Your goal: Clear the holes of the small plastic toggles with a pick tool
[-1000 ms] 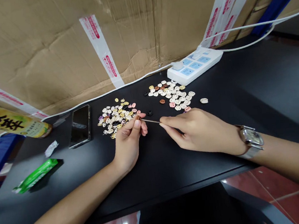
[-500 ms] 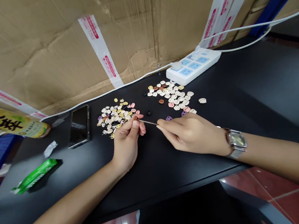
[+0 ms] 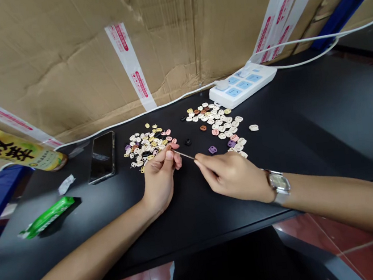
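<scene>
My left hand [image 3: 160, 179] pinches a small pink button-like piece [image 3: 174, 146] between thumb and forefinger, just in front of a pile of small coloured pieces [image 3: 145, 145]. My right hand [image 3: 233, 176], a watch on its wrist, pinches a thin metal pin [image 3: 184, 154] whose tip points into the piece in my left hand. Both hands rest on the black table [image 3: 305, 117]. A second pile of similar pieces [image 3: 218, 123] lies beyond my right hand, with a purple piece [image 3: 212, 149] close to its fingers.
A black phone [image 3: 101, 156] lies left of the piles. A white power strip [image 3: 242, 85] with a white cable sits at the back by a taped cardboard wall [image 3: 96, 56]. A green packet [image 3: 45, 217], a paper scrap [image 3: 66, 184] and a yellow bottle [image 3: 13, 153] are at the left.
My right hand has slid left and back toward me along the pin, uncovering pieces of the right pile. My left hand has kept its grip and place.
</scene>
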Demonstrator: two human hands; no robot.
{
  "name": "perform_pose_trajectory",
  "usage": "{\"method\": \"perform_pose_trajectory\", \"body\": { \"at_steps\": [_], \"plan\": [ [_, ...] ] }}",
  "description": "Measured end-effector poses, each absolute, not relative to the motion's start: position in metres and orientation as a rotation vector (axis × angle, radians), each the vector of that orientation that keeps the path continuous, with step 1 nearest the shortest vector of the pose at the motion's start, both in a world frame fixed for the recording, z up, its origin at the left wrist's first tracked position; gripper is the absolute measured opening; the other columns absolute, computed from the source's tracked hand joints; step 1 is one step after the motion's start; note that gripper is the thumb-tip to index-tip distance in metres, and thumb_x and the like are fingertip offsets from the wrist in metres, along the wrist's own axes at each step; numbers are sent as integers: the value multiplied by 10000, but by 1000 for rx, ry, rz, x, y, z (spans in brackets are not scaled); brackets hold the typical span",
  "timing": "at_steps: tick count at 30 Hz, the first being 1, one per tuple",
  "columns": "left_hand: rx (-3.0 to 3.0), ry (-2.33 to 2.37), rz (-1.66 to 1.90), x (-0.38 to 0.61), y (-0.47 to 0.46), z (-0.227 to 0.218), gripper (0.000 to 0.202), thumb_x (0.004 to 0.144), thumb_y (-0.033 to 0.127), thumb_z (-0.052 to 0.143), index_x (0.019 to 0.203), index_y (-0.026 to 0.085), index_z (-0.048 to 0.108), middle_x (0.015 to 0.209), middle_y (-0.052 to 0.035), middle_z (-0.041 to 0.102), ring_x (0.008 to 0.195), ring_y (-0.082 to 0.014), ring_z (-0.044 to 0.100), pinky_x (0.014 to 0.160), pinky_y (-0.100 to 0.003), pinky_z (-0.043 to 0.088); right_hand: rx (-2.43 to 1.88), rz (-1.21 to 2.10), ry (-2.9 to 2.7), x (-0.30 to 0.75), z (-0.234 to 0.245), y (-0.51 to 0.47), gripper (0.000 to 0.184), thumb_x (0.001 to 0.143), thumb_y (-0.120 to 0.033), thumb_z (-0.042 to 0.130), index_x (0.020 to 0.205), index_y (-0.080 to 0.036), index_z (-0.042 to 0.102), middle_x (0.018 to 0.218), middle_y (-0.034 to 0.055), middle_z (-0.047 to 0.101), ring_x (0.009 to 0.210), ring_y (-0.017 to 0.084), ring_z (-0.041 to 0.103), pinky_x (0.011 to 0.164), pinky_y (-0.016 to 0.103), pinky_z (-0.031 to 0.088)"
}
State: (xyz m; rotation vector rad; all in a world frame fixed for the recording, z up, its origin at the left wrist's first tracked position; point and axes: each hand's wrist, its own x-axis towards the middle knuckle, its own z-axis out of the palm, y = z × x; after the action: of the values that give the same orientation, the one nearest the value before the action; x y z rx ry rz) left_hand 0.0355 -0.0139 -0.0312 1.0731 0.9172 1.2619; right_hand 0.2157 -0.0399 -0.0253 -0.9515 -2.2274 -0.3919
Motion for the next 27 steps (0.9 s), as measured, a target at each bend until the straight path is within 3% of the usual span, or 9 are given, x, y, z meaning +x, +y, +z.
{"method": "perform_pose_trajectory", "body": {
  "at_steps": [4,9,15,21,27],
  "plan": [
    [1087,928,1267,36,-15,-31,184,851,329,713,932,164,700,639,22,519,633,-113,425,636,-258,354,-708,-878,-2364,217,-26,-41,263,846,40,448,969,40,681,485,12,548,375,128,477,380,260,332],
    [1118,945,1272,36,-15,-31,189,855,348,702,883,162,682,641,18,506,629,-120,414,627,-271,352,-954,-394,-2224,215,-27,-40,243,958,-92,442,932,-82,683,486,-34,525,394,85,458,403,221,331],
    [1103,948,1282,36,-15,-32,190,850,339,701,933,169,686,640,25,504,627,-116,414,625,-268,351,-655,-891,-2404,218,-24,-38,268,851,41,436,965,20,677,490,14,547,390,124,481,380,249,351],
    [1089,930,1274,36,-15,-30,199,843,343,711,910,159,675,639,23,494,623,-114,405,615,-267,339,-966,-287,-2212,216,-27,-36,243,971,-116,455,912,-94,690,481,-47,524,377,66,424,409,205,326],
    [1058,932,1290,37,-15,-29,195,831,342,725,896,164,676,633,22,502,623,-111,406,612,-264,338,-640,-996,-2412,219,-22,-34,261,851,21,451,968,35,684,492,13,546,382,134,479,395,273,358]
  ]
}}
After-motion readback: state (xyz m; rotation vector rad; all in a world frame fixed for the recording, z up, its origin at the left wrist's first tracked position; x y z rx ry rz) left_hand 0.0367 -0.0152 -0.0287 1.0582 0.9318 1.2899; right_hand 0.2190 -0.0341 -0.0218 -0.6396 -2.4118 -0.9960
